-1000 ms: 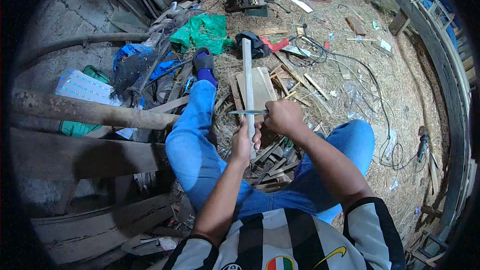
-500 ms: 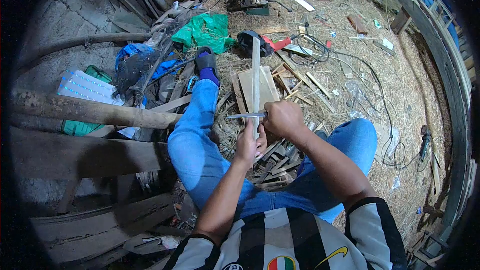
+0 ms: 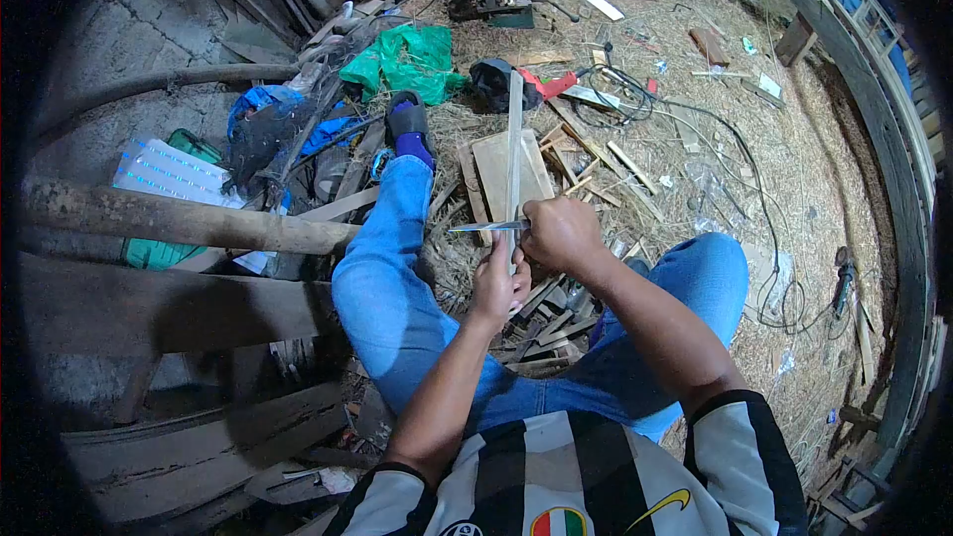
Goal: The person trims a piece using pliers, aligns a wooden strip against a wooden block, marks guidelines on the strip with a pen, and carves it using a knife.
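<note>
My left hand (image 3: 498, 283) is wrapped round the lower part of a long, thin wooden strip (image 3: 514, 149), which points away from me between my knees. In my right hand (image 3: 563, 233) is a knife, its handle hidden by the fingers. The knife blade (image 3: 486, 226) points left and lies across the strip, just above my left fingers. Beyond the strip, a flat piece of board (image 3: 536, 174) rests on the ground.
Wood scraps (image 3: 551, 328) lie between my legs. Ahead are a green plastic bag (image 3: 407, 65), a dark cap-like item (image 3: 489, 84) and a black cable (image 3: 735, 144). A thick pole (image 3: 189, 218) runs along the left. A power tool (image 3: 844, 283) lies at the right.
The strip's far end has shifted right and tilted slightly. My left hand has moved a little right with it. The blade remains across the strip.
</note>
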Available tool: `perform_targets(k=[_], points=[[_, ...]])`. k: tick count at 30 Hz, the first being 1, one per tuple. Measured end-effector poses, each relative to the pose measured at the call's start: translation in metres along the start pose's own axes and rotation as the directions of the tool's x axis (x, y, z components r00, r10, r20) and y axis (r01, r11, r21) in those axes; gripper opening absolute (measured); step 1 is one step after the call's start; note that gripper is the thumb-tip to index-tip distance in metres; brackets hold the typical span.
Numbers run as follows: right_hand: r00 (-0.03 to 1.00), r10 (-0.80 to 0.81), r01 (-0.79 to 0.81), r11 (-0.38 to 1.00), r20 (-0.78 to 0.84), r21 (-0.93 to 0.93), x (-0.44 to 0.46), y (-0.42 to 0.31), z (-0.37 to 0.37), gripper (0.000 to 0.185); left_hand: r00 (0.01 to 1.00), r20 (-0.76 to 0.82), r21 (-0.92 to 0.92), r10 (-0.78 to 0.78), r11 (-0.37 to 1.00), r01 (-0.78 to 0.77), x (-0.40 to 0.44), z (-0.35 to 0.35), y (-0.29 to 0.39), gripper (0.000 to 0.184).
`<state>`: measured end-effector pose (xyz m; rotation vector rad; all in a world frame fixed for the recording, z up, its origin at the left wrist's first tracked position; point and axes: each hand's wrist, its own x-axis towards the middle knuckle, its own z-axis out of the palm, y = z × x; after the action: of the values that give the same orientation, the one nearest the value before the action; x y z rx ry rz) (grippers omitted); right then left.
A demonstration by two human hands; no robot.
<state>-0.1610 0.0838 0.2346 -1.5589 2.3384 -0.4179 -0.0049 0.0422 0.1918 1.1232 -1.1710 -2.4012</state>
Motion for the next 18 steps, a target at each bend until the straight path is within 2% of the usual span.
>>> perform_targets(k=[12, 14, 18], points=[[1.0, -0.018, 0.018, 1.0, -0.004, -0.008, -0.0006, -0.0004, 0.0013, 0.02, 1.0, -0.014, -0.031, -0.012, 0.999, 0.012, 0.0011, -0.0009, -0.0002, 0.054], [1.0, -0.011, 0.011, 1.0, 0.01, -0.005, -0.001, -0.0009, -0.0007, 0.02, 1.0, -0.019, -0.02, 0.019, 1.0, -0.02, 0.0025, -0.0013, -0.0021, 0.059], [1.0, -0.009, 0.009, 1.0, 0.017, 0.005, -0.0004, -0.0007, 0.0005, 0.02, 0.999, -0.04, 0.013, 0.028, 1.0, -0.027, 0.0002, 0.0009, 0.0009, 0.059]])
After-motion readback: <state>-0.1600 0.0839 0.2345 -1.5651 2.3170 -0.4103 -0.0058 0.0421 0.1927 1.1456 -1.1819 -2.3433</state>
